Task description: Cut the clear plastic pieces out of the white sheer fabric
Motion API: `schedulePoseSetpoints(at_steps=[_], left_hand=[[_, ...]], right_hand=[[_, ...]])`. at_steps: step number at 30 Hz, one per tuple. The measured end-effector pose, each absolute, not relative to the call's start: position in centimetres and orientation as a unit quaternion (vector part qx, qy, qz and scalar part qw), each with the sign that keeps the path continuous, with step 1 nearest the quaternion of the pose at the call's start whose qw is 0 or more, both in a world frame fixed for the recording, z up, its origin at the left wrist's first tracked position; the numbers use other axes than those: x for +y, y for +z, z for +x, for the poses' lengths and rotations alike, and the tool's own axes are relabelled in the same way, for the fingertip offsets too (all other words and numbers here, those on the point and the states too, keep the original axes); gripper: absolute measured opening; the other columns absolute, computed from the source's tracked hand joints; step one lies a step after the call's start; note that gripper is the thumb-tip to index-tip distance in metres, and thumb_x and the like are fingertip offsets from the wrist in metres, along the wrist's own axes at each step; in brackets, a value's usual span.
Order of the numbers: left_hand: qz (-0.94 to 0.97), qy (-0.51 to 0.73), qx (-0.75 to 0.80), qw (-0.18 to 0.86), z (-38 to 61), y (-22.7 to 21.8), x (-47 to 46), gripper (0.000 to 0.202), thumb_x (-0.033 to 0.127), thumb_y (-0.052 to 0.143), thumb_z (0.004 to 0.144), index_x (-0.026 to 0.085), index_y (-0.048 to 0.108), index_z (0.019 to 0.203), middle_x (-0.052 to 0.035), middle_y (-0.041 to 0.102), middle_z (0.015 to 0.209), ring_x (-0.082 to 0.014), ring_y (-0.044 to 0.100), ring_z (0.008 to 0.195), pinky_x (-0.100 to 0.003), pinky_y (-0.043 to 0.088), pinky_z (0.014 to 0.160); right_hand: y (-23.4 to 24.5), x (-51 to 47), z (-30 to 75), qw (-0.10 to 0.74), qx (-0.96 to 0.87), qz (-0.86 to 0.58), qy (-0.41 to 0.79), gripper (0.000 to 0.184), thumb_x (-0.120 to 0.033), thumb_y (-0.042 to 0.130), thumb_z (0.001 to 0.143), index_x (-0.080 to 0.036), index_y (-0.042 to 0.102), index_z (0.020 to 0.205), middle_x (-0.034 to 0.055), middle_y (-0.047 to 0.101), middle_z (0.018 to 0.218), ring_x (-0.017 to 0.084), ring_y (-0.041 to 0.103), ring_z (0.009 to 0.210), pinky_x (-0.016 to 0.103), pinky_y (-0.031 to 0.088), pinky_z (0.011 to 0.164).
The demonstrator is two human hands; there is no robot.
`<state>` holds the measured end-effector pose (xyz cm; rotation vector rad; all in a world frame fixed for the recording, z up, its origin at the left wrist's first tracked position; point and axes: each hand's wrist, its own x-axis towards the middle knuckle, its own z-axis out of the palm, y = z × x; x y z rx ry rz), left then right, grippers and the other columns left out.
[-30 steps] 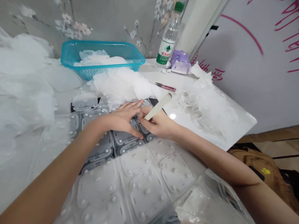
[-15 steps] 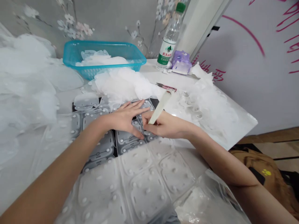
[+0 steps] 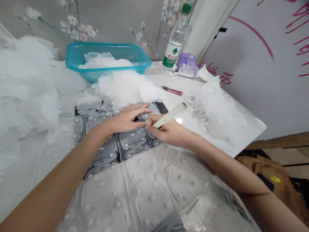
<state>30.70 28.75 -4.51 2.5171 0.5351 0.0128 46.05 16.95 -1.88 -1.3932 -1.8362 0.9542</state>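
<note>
cream flat spatula point(image 3: 169, 115) sits in the right hand point(image 3: 169, 130), its lower end pinched between thumb and fingertips, its rounded tip pointing up and away toward the far right of the tabletop point(image 3: 238, 140). the right hand is curled nearly closed around that grip. the left hand point(image 3: 126, 120) is open, fingers loosely extended and holding nothing, its fingertips just beside the right hand. both hands lie over dark-backed studded plastic pieces point(image 3: 131, 138) near the middle of the tabletop.

closest to the person, a clear studded plastic sheet point(image 3: 145, 196) spreads over the near edge, and loose plastic film point(image 3: 31, 106) heaps along the left side. just past the hands, a white pile of film point(image 3: 127, 85) lies mid-table, while curled white trimmings point(image 3: 217, 117) sit toward the right corner. pink-handled scissors point(image 3: 172, 91) lie between those two piles. along the far edge stand a blue plastic basket point(image 3: 108, 48) holding more white film, a water bottle with a green cap point(image 3: 175, 42) and a purple packet point(image 3: 187, 66), with a grey floral wall point(image 3: 116, 19) behind them.
</note>
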Motion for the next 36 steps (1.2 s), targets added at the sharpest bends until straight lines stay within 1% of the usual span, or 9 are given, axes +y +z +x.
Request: schedulePoseSetpoints(at_steps=[5,10,13,16,18,20,23,29,36], left_hand=[[0.940,0.020,0.191,0.283,30.5,-4.9,29.1,0.059,0.053,0.042,0.085,0.023,0.041,0.136,-0.0058,0.021,0.154,-0.0241,0.020,0.141,-0.042,0.017,0.113],[0.936,0.011,0.232,0.265,30.9,-4.2,28.1,0.056,0.052,0.043,0.086,0.025,0.041,0.135,-0.0051,0.023,0.154,-0.0237,0.020,0.141,-0.044,0.016,0.113],[0.933,0.039,0.271,0.233,32.0,-3.4,26.4,0.050,0.051,0.043,0.087,0.025,0.047,0.129,-0.0077,0.034,0.149,-0.0269,0.029,0.137,-0.048,0.018,0.111],[0.943,0.111,0.260,0.173,33.2,-3.1,24.6,0.027,0.033,0.047,0.087,0.023,0.060,0.109,-0.0063,0.053,0.130,-0.0266,0.048,0.121,-0.048,0.027,0.106],[0.954,0.134,0.231,0.137,33.8,-3.4,23.8,0.021,0.025,0.047,0.086,0.021,0.063,0.100,-0.0058,0.059,0.114,-0.0251,0.054,0.109,-0.046,0.033,0.099],[0.961,0.126,0.221,0.108,34.1,-4.1,23.3,0.024,0.024,0.045,0.087,0.020,0.062,0.104,-0.0073,0.059,0.108,-0.0262,0.053,0.105,-0.044,0.037,0.092],[0.962,0.113,0.235,0.084,34.2,-5.1,23.2,0.031,0.025,0.042,0.088,0.018,0.056,0.114,-0.0098,0.055,0.109,-0.0275,0.050,0.104,-0.042,0.039,0.086],[0.960,0.101,0.251,0.067,34.3,-5.3,23.2,0.037,0.026,0.044,0.085,0.019,0.054,0.120,-0.0096,0.053,0.105,-0.0281,0.048,0.101,-0.041,0.039,0.084],[0.958,0.110,0.252,0.085,34.3,-5.3,23.5,0.039,0.029,0.044,0.085,0.023,0.056,0.121,-0.0082,0.051,0.100,-0.0266,0.048,0.096,-0.041,0.040,0.083]], right_hand=[[-0.2,16.2,46.5,0.201,-0.716,-0.521,0.418,0.021,-0.006,0.046,0.078,-0.017,0.038,0.062,-0.0056,0.036,0.057,0.007,0.033,0.054,0.021,0.029,0.052],[0.4,16.8,48.9,0.246,-0.655,-0.539,0.470,0.013,-0.012,0.051,0.079,-0.016,0.047,0.068,-0.0063,0.043,0.052,0.005,0.039,0.046,0.018,0.032,0.043],[0.6,17.6,51.1,0.298,-0.601,-0.617,0.411,0.014,-0.011,0.052,0.078,-0.016,0.047,0.066,-0.0064,0.045,0.047,0.004,0.039,0.039,0.016,0.031,0.036],[0.4,18.2,52.7,0.282,-0.588,-0.650,0.391,0.016,-0.007,0.052,0.076,-0.016,0.047,0.063,-0.0059,0.046,0.044,0.003,0.039,0.035,0.016,0.030,0.034],[0.1,18.5,53.1,0.270,-0.588,-0.640,0.414,0.016,-0.007,0.052,0.076,-0.016,0.048,0.063,-0.0060,0.047,0.043,0.003,0.038,0.033,0.016,0.030,0.033],[-0.1,18.6,53.1,0.275,-0.588,-0.621,0.438,0.015,-0.008,0.052,0.077,-0.015,0.048,0.065,-0.0062,0.048,0.043,0.003,0.038,0.032,0.015,0.029,0.033],[-0.3,18.6,53.0,0.283,-0.595,-0.593,0.463,0.015,-0.009,0.052,0.078,-0.015,0.048,0.066,-0.0063,0.050,0.044,0.003,0.039,0.032,0.014,0.029,0.033],[-0.5,18.7,52.6,0.252,-0.607,-0.582,0.478,0.017,-0.010,0.053,0.079,-0.015,0.047,0.063,-0.0073,0.047,0.041,0.002,0.039,0.032,0.013,0.029,0.032],[-0.7,18.9,52.1,0.271,-0.586,-0.624,0.440,0.016,-0.008,0.051,0.077,-0.016,0.047,0.065,-0.0071,0.048,0.042,0.003,0.040,0.033,0.014,0.032,0.032]])
